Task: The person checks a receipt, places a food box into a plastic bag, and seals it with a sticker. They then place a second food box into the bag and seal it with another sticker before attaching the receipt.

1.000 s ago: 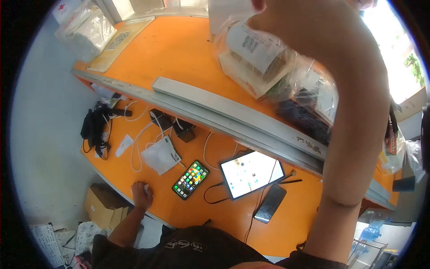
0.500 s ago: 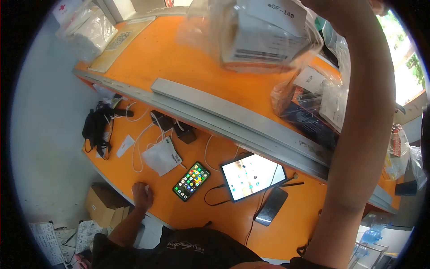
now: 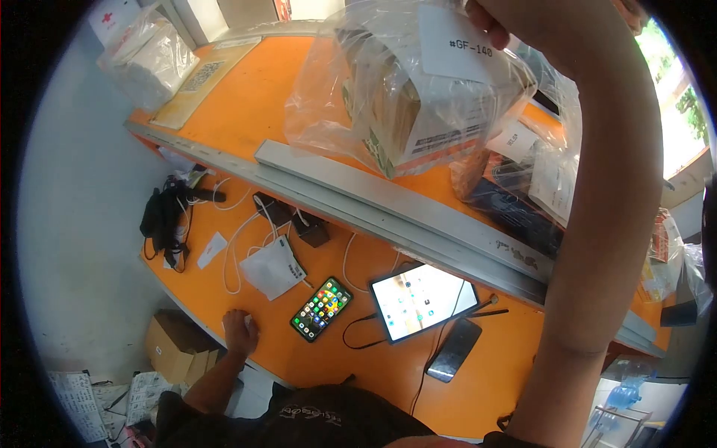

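My right hand [image 3: 523, 19] is raised at the top, its fingers closed on the upper part of a clear plastic bag [image 3: 317, 104]. Inside the bag is a box-like package with printed sides, and a white label [image 3: 459, 45] reading "#GF-140" lies near my fingertips. The bag hangs over the upper orange shelf and its grey metal rail [image 3: 403, 205]. My left hand [image 3: 240, 332] rests curled at the desk's near edge; a small pale spot shows at its fingers, too small to name. A phone with a lit screen [image 3: 322, 309] lies to its right.
A lit tablet [image 3: 423, 301] and a dark phone [image 3: 454, 350] lie on the orange desk with cables. Another bagged package [image 3: 515, 183] stands on the shelf at right. A white pouch [image 3: 272, 267], black adapters [image 3: 310, 228] and a cardboard box [image 3: 170, 347] are at left.
The bag in my right hand has come lower and nearer, turning so its side and label show more clearly, and now overlaps the rail. My left hand stays at the desk edge.
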The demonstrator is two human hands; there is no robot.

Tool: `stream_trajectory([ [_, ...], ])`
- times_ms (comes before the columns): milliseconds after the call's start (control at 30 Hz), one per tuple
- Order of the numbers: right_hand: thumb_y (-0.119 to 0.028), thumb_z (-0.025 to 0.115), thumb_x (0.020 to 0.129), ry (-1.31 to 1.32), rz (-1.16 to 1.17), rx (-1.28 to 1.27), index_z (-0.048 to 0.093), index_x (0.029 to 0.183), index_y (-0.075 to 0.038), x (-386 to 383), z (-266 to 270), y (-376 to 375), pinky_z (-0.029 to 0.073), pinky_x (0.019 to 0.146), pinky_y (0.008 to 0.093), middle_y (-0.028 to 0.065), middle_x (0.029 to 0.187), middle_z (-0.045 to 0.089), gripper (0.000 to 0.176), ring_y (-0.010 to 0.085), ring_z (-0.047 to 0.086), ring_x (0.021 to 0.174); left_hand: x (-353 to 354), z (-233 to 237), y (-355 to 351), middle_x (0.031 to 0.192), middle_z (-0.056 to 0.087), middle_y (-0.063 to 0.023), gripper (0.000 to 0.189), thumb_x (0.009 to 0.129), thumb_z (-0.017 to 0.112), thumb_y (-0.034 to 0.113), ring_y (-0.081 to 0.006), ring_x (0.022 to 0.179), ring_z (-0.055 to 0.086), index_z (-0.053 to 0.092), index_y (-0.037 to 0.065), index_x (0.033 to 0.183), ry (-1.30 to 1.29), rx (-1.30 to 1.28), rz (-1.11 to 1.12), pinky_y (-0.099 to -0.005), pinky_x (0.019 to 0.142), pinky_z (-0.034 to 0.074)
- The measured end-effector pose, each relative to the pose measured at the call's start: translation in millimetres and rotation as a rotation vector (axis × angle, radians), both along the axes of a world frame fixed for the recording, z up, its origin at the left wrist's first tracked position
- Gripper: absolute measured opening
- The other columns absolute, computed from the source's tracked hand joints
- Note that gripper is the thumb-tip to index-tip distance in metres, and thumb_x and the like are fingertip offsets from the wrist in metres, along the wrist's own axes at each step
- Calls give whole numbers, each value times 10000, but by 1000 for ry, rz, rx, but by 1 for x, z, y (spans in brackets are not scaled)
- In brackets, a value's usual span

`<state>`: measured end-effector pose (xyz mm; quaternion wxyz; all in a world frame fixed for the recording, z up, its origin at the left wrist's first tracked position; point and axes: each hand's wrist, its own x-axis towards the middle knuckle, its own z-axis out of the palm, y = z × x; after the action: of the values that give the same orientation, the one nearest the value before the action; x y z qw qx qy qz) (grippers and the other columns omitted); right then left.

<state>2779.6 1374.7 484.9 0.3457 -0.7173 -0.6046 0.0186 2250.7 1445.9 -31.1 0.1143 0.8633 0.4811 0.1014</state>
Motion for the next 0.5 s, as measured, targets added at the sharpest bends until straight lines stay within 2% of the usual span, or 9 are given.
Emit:
stream_trajectory([
  [67, -111, 666, 900, -33, 0, 96, 649, 1196, 96, 3, -2, -1, 583, 644, 346, 177, 840, 718, 362, 194, 708, 685, -1, -1, 0, 1062, 572, -218, 254, 858, 629, 105, -439, 1055, 517, 586, 45, 1101, -16, 11, -8, -529, 922, 388],
  [133, -106, 664, 905, -83, -103, 259, 650, 1200, 87, 6, -3, -1, 589, 655, 352, 178, 851, 721, 353, 195, 709, 692, 4, 2, -1, 1065, 571, -219, 257, 864, 628, 111, -442, 1060, 515, 584, 47, 1108, -54, 44, -28, -535, 929, 387],
  [233, -112, 664, 910, -163, -218, 368, 658, 1190, 74, 54, 8, -19, 590, 664, 352, 176, 867, 724, 337, 200, 711, 709, -4, -7, 0, 1081, 575, -213, 260, 876, 627, 127, -444, 1076, 515, 582, 49, 1120, -37, 20, -24, -547, 947, 383],
  [367, -120, 664, 915, -210, -384, 365, 669, 1177, 57, 147, 23, -65, 592, 676, 353, 172, 888, 729, 316, 205, 713, 732, -6, -14, 2, 1127, 581, -205, 260, 919, 620, 169, -443, 1116, 511, 581, 44, 1144, -62, 114, -80, -551, 967, 379],
  [500, -128, 663, 921, -141, -467, 275, 680, 1164, 39, 219, 25, -101, 594, 688, 354, 169, 908, 733, 295, 211, 715, 755, -4, -9, -1, 1134, 586, -206, 304, 974, 584, 273, -438, 1112, 517, 577, 28, 1154, -28, 51, -33, -540, 966, 380],
])
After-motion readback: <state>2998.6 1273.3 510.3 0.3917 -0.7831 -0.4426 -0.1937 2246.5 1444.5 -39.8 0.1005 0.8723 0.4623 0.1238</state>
